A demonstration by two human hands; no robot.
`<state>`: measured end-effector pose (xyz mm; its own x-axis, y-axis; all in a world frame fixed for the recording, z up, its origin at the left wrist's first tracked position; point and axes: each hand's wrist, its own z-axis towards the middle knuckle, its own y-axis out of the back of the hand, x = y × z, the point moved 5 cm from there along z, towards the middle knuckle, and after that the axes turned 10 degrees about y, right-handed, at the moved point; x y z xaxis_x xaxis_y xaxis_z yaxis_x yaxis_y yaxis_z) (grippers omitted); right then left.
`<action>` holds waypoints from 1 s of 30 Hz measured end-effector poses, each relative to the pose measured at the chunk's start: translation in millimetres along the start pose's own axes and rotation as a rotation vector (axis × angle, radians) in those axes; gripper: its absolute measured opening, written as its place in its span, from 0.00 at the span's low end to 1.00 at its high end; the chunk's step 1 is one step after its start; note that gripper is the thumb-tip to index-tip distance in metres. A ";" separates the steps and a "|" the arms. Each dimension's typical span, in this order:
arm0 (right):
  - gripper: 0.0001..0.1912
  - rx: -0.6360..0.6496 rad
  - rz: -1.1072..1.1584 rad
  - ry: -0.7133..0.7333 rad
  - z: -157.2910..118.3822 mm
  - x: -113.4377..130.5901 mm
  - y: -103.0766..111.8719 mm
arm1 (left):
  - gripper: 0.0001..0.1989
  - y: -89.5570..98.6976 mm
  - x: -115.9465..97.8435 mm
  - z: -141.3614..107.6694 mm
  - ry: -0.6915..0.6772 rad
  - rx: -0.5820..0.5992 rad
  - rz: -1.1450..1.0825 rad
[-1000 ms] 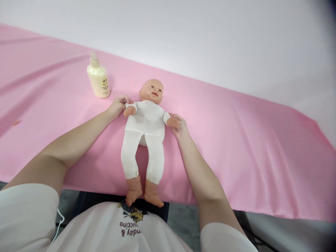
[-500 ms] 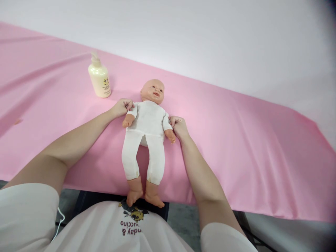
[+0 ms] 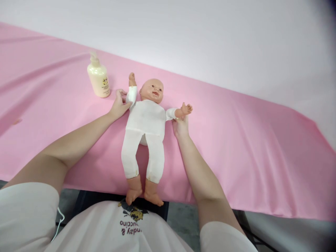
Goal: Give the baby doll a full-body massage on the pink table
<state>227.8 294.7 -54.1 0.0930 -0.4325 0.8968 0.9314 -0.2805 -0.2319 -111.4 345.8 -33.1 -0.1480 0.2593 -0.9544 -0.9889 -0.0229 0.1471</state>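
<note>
The doll [image 3: 146,117] lies on its back in the middle of the frame, on the pink cloth [image 3: 236,147], its head toward the top and its feet at the near edge, just above the printed shirt [image 3: 118,231]. It wears a white top and white trousers (the feet are bare).

The left hand [image 3: 121,104], left of the frame's centre, is beside the doll's raised arm, thumb against the white sleeve; its grip looks partly open, the fingers bent but not closed round the arm. That doll arm points up the frame, its small hand beside and slightly above the head.

The right hand [image 3: 181,126], right of centre, is at the underside of the doll's other arm, which stretches out to the right with its little fingers spread. The doll's forearm covers part of this hand, so I cannot tell whether its grip is open or closed.

In the upper left, a cream pump bottle [image 3: 99,81] stands on the cloth, near the left hand but apart from it. A small brownish mark [image 3: 17,121] shows at the far left, and a white cord [image 3: 61,218] hangs in the lower left, by the sleeve.
</note>
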 end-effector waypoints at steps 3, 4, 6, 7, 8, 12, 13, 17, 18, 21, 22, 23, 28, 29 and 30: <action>0.33 0.047 -0.048 0.098 -7.8 10.6 -2.6 | 0.25 0.8 -2.2 -1.7 0.003 -0.003 0.087; 0.31 0.056 -0.065 0.129 -10.2 13.8 -3.2 | 0.24 0.2 -2.8 -1.9 0.013 0.005 0.110; 0.27 0.076 -0.121 0.178 -13.4 18.3 -4.4 | 0.21 -1.2 -3.0 -2.0 0.037 0.021 0.156; 0.25 0.089 -0.154 0.191 -14.0 19.2 -5.1 | 0.20 -1.6 -2.6 -1.9 0.048 0.022 0.181; 0.23 0.101 -0.186 0.199 -14.1 19.5 -5.7 | 0.20 -1.6 -2.1 -1.7 0.053 0.017 0.205; 0.22 0.160 -0.285 0.195 -12.3 16.8 -7.8 | 0.19 0.4 0.2 -0.4 0.039 -0.022 0.287; 0.24 0.190 -0.314 0.172 -11.9 14.7 -8.6 | 0.19 1.0 0.4 -0.1 0.033 -0.029 0.306; 0.29 0.264 -0.397 0.072 -11.1 5.1 -8.1 | 0.18 2.1 -1.3 1.0 0.013 -0.054 0.408; 0.30 0.263 -0.405 0.066 -10.7 3.8 -7.2 | 0.18 2.2 -2.4 1.0 0.006 -0.060 0.428; 0.29 0.265 -0.437 0.077 -10.0 3.7 -6.0 | 0.18 1.7 -6.4 0.1 -0.009 -0.057 0.458; 0.28 0.275 -0.455 0.083 -10.1 4.6 -6.5 | 0.18 1.2 -7.7 -0.5 -0.009 -0.049 0.468; 0.27 0.289 -0.474 0.085 -10.4 5.6 -7.4 | 0.19 0.8 -9.1 -1.2 -0.007 -0.039 0.478; 0.28 0.323 -0.475 0.043 -10.9 4.4 -9.7 | 0.22 0.2 -10.6 -3.1 0.062 0.024 0.425; 0.29 0.313 -0.444 0.033 -10.4 2.4 -8.9 | 0.23 0.4 -9.2 -2.7 0.091 0.038 0.370; 0.31 0.303 -0.401 0.026 -9.8 0.3 -8.0 | 0.24 0.5 -7.5 -2.0 0.121 0.051 0.305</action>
<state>216.9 288.4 -55.6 -0.2988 -0.3640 0.8822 0.9526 -0.1693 0.2528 -110.8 341.9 -26.4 -0.4411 0.1315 -0.8878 -0.8970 -0.0331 0.4408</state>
